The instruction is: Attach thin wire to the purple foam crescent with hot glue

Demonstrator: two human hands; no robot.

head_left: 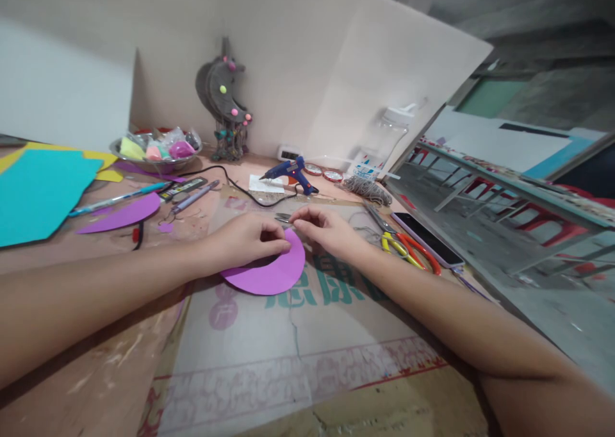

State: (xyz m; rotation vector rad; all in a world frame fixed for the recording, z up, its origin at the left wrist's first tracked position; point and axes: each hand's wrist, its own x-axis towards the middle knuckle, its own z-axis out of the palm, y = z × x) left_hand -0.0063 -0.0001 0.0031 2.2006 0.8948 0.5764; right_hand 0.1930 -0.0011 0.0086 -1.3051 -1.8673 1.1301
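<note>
My left hand pinches the upper edge of a purple paper crescent between thumb and fingers. The crescent lies low over a printed pale sheet on the table. Close by its right tip, my right hand has thumb and fingertips pressed together. A small metal piece shows at those fingertips, but its kind and whether the fingers hold it are unclear. To the right of this hand lie orange-handled scissors and yellow-handled pliers.
A blue glue gun stands behind the hands, its black cord running left. Around it are a water bottle, grey yarn, a phone, a bowl of clay packets, turquoise card and a moon ornament.
</note>
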